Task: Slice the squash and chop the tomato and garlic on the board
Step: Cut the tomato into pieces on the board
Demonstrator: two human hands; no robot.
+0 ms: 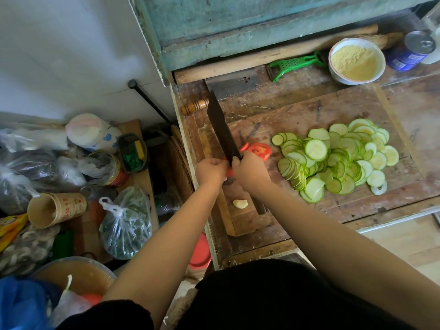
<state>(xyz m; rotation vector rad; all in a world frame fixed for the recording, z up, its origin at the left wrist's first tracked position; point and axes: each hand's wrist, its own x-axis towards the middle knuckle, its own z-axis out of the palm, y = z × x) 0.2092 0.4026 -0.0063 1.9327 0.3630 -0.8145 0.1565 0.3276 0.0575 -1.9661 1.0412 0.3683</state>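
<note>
Head view looks down on a worn wooden cutting board point(309, 110), which serves as the landmark for everything else. Over its left part, the right hand point(250, 172) is curled round the handle of a dark cleaver point(221, 129), whose broad blade stands on edge and points away from the person. Just left of the blade, the left hand point(210, 170) has its fingers curled down onto a red tomato piece point(229, 172), mostly hidden beneath both hands. On the blade's other side lies a cut tomato slice point(260, 150), bright red with pale seed pockets showing on its wet face. Nearer the person, still on the board's left part, sits a single peeled garlic clove point(240, 203), cream-coloured and whole. The board's right half is covered by a heap of squash slices point(338, 158): thin rounds with pale yellow-green flesh and dark green rims, overlapping like fallen tiles. Beyond the board's far edge lie a green peeler point(292, 64) and a white bowl point(338, 75) of yellow meal.
</note>
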